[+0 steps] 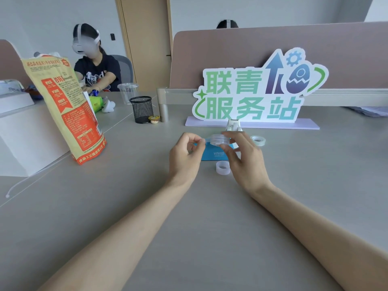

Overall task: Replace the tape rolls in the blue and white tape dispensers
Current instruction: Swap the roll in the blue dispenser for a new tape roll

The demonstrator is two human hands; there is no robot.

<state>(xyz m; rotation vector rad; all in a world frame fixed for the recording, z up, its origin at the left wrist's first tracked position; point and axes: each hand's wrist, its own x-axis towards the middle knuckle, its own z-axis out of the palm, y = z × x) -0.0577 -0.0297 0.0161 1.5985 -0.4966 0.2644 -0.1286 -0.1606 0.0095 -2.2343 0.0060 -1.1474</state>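
Observation:
My right hand [241, 156] holds a clear tape roll [219, 139] above the blue tape dispenser [214, 153], which lies on the grey desk and is partly hidden by both hands. My left hand [185, 152] pinches what looks like the free end of that tape between thumb and fingertips. The white tape dispenser [233, 125] stands just behind, upright. A pale tape roll [223, 168] stands on the desk in front of the blue dispenser. Another clear roll [258, 140] lies flat to the right.
A green-lettered sign [252, 95] stands behind the dispensers. A black mesh pen cup [141, 109] and a small yellow tub [154, 119] are back left. A tall printed bag [67, 110] stands at left. A person sits beyond it.

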